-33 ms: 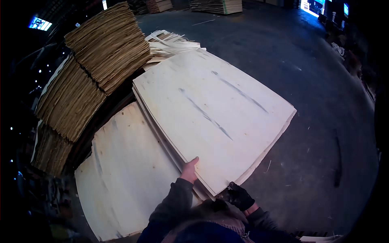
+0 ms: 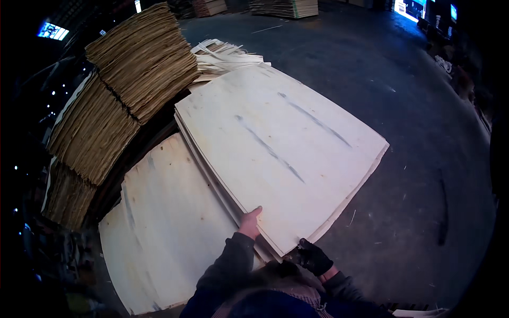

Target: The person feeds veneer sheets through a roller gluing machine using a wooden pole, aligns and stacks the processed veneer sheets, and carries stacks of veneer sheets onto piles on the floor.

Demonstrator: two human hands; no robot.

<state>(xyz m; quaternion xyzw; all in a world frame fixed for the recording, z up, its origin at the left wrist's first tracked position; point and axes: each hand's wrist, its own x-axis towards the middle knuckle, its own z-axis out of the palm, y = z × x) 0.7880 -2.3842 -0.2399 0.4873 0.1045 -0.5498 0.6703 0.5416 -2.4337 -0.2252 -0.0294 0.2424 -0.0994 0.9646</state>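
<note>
A stack of pale wood veneer sheets (image 2: 286, 143), the top one marked with two dark streaks, lies slanted in front of me. My left hand (image 2: 249, 222), bare, grips its left edge near the closest corner, thumb on top and fingers hidden beneath. At the near edge, just right of that corner, my right hand (image 2: 314, 258) wears a black glove and pinches the sheets, its thumb at the rim; the other fingers are mostly out of sight. Under and to the left lies another pale veneer sheet (image 2: 167, 222) with small knots and a ragged left side.
Tall brown veneer stacks (image 2: 146, 63) stand at the left. Beyond the sheets sits a heap of pale veneer strips (image 2: 225, 58). Dark concrete floor (image 2: 424, 159) with scattered slivers stretches along the right. Another sheet stack (image 2: 283, 7) is at the far back.
</note>
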